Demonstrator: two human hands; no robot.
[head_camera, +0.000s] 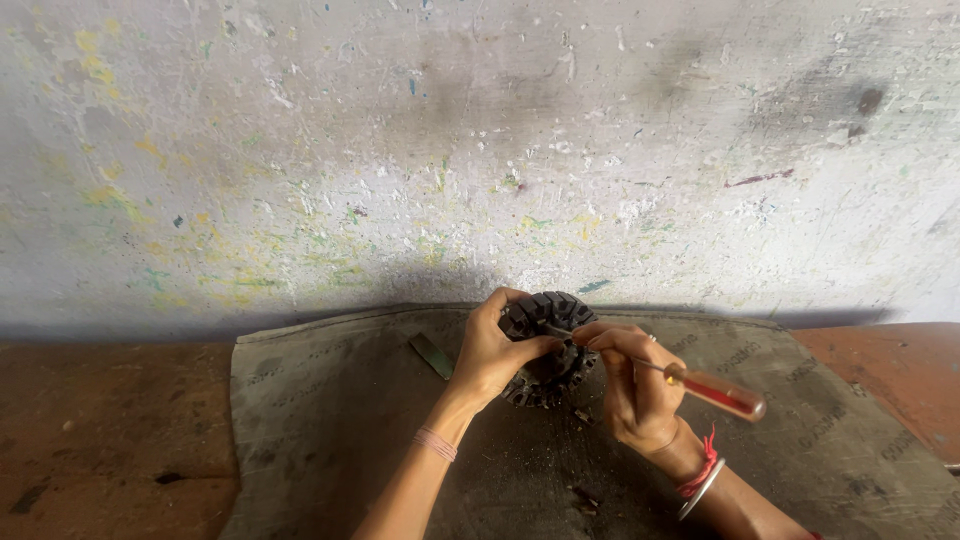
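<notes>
1. Black metal, round and slotted: this is the stator (545, 350) I work on. It stands on its edge on the grey mat (330, 420), near the mat's far side and close to the wall (400, 150).
2. My left hand (495, 350) comes from below and bends at the wrist. Its fingers are closed around the left rim of the stator, with the thumb across the front.
3. My right hand (635, 385) is just beside the stator on the right. Its fingers are closed on a screwdriver (690, 382), near where the shaft meets the handle.
4. The screwdriver lies almost flat. Its long axis runs from lower right to upper left: the red handle points right, past my hand, and the tip points left into the slots of the stator.
5. The stator's open face looks toward me; its axis is about level.
6. The mat has faint printed marks in rows, too pale to tell more.
7. A small green flat strip (432, 355) lies on the mat, left of my left hand.
8. The wall is white with spots of yellow and green paint.
</notes>
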